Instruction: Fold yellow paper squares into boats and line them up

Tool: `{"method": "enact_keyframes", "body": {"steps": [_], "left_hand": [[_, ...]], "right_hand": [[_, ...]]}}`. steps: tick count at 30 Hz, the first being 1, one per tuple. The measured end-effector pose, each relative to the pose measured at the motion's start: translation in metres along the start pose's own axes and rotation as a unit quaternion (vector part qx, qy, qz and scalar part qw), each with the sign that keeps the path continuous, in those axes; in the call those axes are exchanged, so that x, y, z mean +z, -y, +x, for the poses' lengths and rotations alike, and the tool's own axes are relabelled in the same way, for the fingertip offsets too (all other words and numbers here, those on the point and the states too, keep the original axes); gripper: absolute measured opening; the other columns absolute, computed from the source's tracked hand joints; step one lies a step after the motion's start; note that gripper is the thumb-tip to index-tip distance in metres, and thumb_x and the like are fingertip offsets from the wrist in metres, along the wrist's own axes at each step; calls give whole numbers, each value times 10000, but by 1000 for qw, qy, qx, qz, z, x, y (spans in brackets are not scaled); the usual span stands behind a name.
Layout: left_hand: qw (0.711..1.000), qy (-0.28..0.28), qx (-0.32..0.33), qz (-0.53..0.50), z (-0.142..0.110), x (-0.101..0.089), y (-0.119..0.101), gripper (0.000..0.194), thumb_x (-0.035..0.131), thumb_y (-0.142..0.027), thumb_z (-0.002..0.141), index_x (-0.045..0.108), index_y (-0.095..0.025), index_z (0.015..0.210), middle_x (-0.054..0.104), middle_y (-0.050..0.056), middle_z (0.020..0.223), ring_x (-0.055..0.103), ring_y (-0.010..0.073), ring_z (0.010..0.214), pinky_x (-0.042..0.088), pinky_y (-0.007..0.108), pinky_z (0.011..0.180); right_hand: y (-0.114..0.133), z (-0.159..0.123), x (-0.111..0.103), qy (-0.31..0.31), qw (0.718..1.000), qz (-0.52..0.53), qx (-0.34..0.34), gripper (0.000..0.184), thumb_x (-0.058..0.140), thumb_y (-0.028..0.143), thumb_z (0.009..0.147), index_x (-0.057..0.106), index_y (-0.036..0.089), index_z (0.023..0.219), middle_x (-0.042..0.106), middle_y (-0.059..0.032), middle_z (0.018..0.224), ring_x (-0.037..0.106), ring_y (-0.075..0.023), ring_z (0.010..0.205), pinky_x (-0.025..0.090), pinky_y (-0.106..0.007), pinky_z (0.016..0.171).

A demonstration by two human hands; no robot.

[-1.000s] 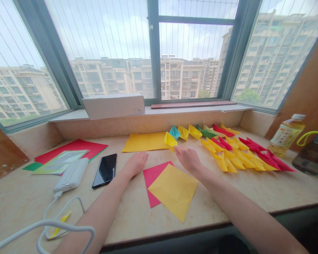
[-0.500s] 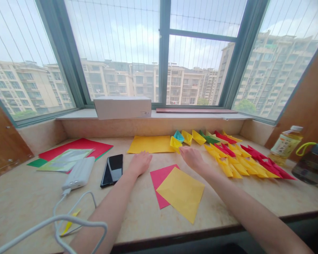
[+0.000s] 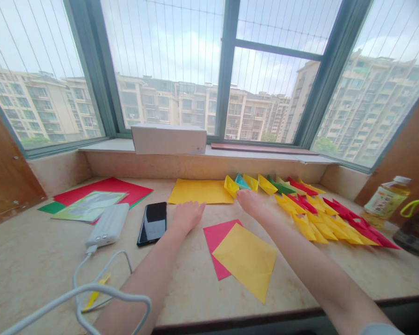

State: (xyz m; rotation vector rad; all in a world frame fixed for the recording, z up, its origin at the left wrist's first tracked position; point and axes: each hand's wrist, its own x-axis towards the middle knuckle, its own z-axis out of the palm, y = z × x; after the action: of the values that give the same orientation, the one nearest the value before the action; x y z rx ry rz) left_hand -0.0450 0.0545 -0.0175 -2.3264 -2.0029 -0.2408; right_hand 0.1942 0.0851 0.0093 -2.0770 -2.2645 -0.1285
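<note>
My right hand (image 3: pixel 249 203) has its fingers closed at the lower right tip of a yellow paper boat (image 3: pixel 231 185), at the left end of a row of folded boats. A blue paper boat (image 3: pixel 242 181) is just right of it. My left hand (image 3: pixel 188 217) lies on the table with nothing in it, fingers loosely extended, between the black phone (image 3: pixel 152 223) and a yellow sheet (image 3: pixel 202 191). Nearer me, a square yellow paper (image 3: pixel 246 260) overlaps a red paper (image 3: pixel 218 246), between my forearms.
Several yellow and red folded boats (image 3: pixel 321 221) crowd the right side, before a drink bottle (image 3: pixel 387 200) and a dark bottle (image 3: pixel 417 230). At left are red paper (image 3: pixel 101 188), a white power bank (image 3: pixel 108 224) and its cable (image 3: pixel 101 289). A white box (image 3: pixel 169 139) stands on the sill.
The yellow boat at my right fingers has moved away from me, from in front of the blue boat to its left side. My left hand stays on the table. The view has shifted slightly.
</note>
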Motion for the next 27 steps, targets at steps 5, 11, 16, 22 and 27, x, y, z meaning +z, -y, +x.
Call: {"method": "enact_keyframes", "body": {"steps": [5, 11, 16, 22, 27], "left_hand": [[999, 11, -31, -3, 1, -1, 4, 625, 173, -508, 998, 667, -145, 1118, 714, 173, 1127, 651, 305, 1074, 455, 403, 890], [998, 18, -61, -5, 0, -4, 9, 642, 151, -515, 997, 667, -152, 1117, 729, 179, 1072, 679, 303, 1018, 477, 401, 837], [999, -2, -52, 3, -1, -3, 8, 649, 155, -517, 997, 684, -152, 1088, 736, 173, 1040, 682, 310, 1002, 477, 415, 842], [999, -18, -34, 15, -1, -3, 8, 634, 180, -497, 1001, 704, -140, 1022, 734, 179, 1036, 671, 310, 995, 480, 420, 847], [999, -36, 20, 5, -2, -2, 0, 580, 208, -457, 1015, 689, -135, 1044, 714, 176, 1084, 641, 289, 1060, 450, 400, 927]], "right_hand": [[3, 17, 8, -24, 1000, -2, 5, 321, 418, 140, 955, 721, 149, 1061, 727, -161, 1095, 689, -253, 1026, 481, -304, 807], [9, 33, 14, -38, 999, -6, 8, 249, 483, 278, 999, 685, 143, 1053, 725, -104, 1070, 686, -216, 994, 521, -368, 845], [13, 33, 15, -61, 998, 1, 7, 248, 452, 215, 995, 680, 149, 1067, 729, -137, 1067, 695, -230, 1012, 509, -331, 832], [7, 14, 14, -93, 995, 25, -16, 380, 442, 225, 979, 537, 182, 1345, 714, -156, 1139, 685, -239, 1048, 502, -328, 862], [-19, -22, 15, -94, 987, 58, -119, 352, 421, 195, 978, 616, 181, 1271, 709, -124, 1177, 666, -213, 1075, 480, -317, 928]]}}
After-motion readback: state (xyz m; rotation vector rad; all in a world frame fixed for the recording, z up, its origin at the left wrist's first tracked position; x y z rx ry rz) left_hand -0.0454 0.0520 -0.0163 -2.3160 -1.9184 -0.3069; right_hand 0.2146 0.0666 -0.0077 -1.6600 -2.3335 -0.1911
